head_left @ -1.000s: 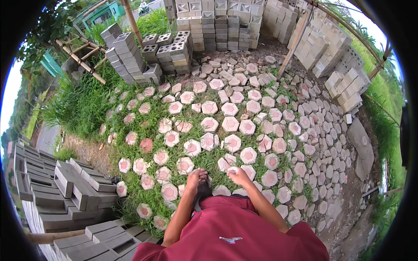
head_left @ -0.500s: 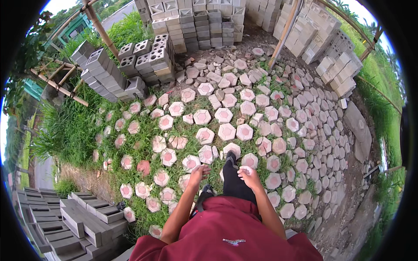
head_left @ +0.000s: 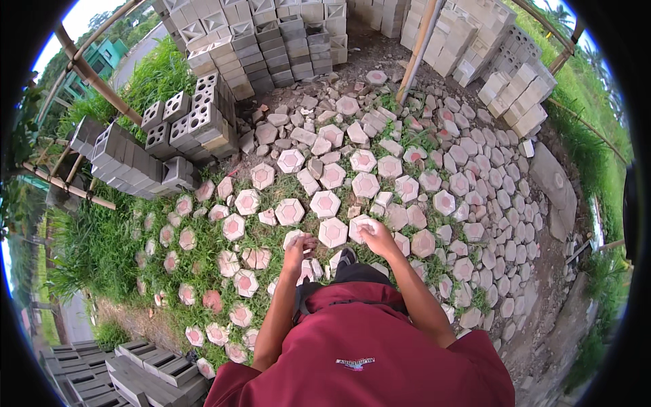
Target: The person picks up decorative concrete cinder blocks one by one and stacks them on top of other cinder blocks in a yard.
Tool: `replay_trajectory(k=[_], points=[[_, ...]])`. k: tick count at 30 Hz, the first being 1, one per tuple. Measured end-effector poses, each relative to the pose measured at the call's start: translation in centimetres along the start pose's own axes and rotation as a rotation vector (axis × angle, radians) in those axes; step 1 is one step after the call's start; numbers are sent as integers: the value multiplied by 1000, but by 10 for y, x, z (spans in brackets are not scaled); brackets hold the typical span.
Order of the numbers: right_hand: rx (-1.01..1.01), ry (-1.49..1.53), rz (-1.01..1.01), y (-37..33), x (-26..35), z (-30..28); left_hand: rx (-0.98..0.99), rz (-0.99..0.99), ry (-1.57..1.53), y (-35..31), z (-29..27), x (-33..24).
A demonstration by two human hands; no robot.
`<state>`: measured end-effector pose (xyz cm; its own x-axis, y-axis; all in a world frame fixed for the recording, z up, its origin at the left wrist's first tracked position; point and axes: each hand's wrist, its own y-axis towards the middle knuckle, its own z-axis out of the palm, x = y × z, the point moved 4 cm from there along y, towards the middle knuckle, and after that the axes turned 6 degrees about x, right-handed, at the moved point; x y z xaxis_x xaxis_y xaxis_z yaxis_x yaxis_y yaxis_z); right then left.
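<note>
My left hand (head_left: 300, 248) hangs in front of my waist, fingers loosely bent and apart, with nothing visible in it. Level with it, my right hand (head_left: 377, 239) is also loosely open, its fingertips overlapping a hexagonal paver (head_left: 359, 224) in the view. Both hands appear to be above the ground, touching no block. Pale hexagonal pavers with pinkish centres, such as this one (head_left: 332, 232), lie in grass ahead of me. A dark shoe (head_left: 345, 259) shows below my hands.
Grey hollow blocks (head_left: 196, 125) are stacked at the far left, with tall block stacks (head_left: 271, 51) behind. A bamboo post (head_left: 417, 51) stands at the far right of the pavers. Flat grey blocks (head_left: 146, 373) lie at the near left; a large slab (head_left: 550, 183) is at right.
I have moved forward over the pavers, and my view has turned slightly. My hands now appear further ahead, and the right one overlaps a different paver.
</note>
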<state>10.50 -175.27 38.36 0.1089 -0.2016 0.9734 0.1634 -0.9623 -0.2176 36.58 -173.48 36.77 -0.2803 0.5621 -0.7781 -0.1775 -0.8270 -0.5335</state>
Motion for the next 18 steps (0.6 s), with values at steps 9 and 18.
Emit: replay_trajectory(k=[9,18], points=[[-51,118,216,102,8,-57,-2,-11,3,108,55,-60],[-51,-394,183,248,25,-105,115,-36,224,294,63,-156]])
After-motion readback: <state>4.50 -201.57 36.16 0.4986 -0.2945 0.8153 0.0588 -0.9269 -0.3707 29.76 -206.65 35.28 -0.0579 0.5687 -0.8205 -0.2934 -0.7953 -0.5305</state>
